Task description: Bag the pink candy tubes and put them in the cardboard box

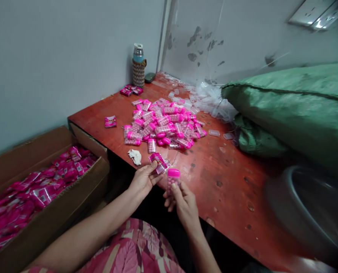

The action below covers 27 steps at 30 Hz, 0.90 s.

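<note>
Between the thumb and fingers of my left hand (144,177) is a pink printed packet (159,162) with a clear part. My right hand (183,201) grips a small clear bottle (173,181) of pink beads, held upright with its bright pink cap on top. The bottle is just right of the packet, near the table's front edge. Beyond both hands lies a heap of similar pink-capped bottles (164,120). A crumpled white scrap (135,156) rests on the table behind my left hand.
At left stands a cardboard box (93,178) holding many pink packets (47,185). A single packet (110,121) lies on the red table (225,197). A flask (138,68), clear plastic pieces (211,100), a green sack (294,102) and a grey basin (285,201) are around the heap.
</note>
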Tool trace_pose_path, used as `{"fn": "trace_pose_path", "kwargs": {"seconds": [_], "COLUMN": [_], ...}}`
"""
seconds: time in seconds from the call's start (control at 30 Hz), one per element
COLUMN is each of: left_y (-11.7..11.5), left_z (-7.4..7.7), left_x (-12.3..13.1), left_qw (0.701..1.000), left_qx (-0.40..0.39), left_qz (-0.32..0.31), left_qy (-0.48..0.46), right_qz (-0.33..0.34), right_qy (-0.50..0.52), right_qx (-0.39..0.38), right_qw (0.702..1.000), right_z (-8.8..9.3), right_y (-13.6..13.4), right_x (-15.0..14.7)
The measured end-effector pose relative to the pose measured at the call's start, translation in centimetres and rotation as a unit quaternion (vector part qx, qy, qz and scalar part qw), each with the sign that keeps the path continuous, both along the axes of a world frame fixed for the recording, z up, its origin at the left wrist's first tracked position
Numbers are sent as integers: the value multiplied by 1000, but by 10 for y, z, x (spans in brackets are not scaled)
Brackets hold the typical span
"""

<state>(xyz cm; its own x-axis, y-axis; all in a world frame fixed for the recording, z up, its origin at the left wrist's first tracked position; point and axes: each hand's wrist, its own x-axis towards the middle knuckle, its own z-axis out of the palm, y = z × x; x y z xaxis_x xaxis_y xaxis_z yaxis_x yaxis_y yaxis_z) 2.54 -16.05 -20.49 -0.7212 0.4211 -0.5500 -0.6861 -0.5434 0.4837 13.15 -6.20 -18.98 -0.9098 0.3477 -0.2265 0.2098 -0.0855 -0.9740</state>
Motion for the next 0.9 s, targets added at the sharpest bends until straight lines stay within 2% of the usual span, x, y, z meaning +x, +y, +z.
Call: {"fn": "trace_pose_path", "kwargs": {"seconds": [0.13,0.47,0.63,0.9], "left_y": [3,1,-3,-6], "left_z": [6,11,13,14], "left_x": [7,13,10,4], "left_qw": [999,993,981,964], "left_qx": [31,16,0,-48], "left_qz": [-12,-61,-96,-184], "left_qy": [17,98,171,188], "right_qz": [-31,-20,-26,-33], "right_qy": [5,19,26,32], "right_qx": [7,-25,47,98], "right_qw": [999,999,998,994], "right_z": [-7,-14,-16,-21], "right_y": [-21,-23,-24,-24], "right_x": [-1,-6,-8,-8]}}
